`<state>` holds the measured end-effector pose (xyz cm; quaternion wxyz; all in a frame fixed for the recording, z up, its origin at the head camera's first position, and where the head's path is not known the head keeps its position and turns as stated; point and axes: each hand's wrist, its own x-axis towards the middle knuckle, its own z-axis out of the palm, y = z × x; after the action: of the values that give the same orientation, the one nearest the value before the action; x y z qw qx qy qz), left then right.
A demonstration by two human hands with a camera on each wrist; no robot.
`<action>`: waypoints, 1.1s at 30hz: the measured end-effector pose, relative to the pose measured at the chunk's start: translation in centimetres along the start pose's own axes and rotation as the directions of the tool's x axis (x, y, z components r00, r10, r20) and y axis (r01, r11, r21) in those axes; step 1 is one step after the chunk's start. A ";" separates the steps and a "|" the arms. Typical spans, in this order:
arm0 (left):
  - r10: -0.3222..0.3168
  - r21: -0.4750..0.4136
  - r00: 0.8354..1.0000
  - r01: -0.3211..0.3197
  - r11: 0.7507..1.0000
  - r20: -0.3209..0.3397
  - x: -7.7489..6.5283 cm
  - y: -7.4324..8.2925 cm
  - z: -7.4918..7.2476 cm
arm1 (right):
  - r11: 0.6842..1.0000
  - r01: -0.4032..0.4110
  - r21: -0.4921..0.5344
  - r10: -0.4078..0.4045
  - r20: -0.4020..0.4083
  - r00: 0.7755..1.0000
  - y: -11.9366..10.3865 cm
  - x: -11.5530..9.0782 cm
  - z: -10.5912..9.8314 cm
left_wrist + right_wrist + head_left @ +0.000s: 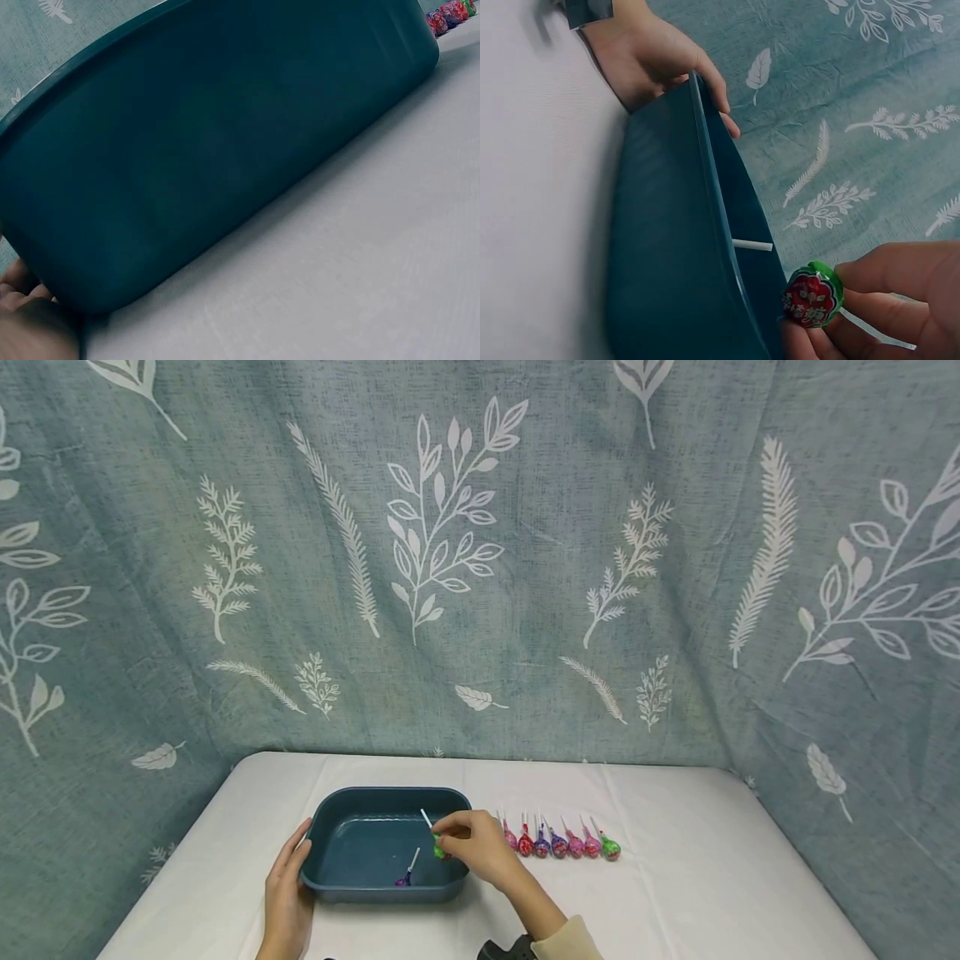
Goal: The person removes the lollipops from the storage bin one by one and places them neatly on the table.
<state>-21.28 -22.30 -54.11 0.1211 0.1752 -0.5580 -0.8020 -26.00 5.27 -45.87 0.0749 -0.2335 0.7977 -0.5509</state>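
A dark teal rectangular bin (375, 894) stands on the white table. My left hand (288, 889) rests against the bin's left end, fingers extended along the outer wall near the rim. Over the right part of the bin, my right hand (480, 847) pinches a lollipop with a green and red wrapper (812, 295) between thumb and fingers. Its white stick points up and left in the head view. Inside the bin lies a purple-wrapped lollipop (404, 882), its stick leaning upward. In the left wrist view, the bin's wall hides its inside.
To the right of the bin, several wrapped lollipops (558, 846) lie in a row, sticks pointing away. Their wrappers are pink, red, purple and green. A teal curtain (525, 710) with white leaf patterns hangs behind the white tabletop (675, 877).
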 end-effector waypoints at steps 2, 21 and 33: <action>-0.001 0.003 1.000 0.001 1.000 0.001 0.0 0.0 0.0 | 0.998 -0.011 0.054 0.011 -0.004 1.000 0.2 -0.2 -0.2; -0.015 -0.010 1.000 0.015 1.000 0.010 0.2 0.2 -0.1 | 0.916 -0.133 0.378 0.160 -0.039 0.986 1.6 -1.9 -2.9; -0.004 -0.002 1.000 0.004 1.000 0.001 0.4 0.0 0.0 | 0.917 -0.150 0.369 0.207 -0.118 0.971 2.8 -2.9 -5.0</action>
<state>-21.59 -22.47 -54.21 0.1194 0.1758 -0.5570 -0.8029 -26.09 11.60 -46.89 0.1041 -0.0985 0.7055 -0.6941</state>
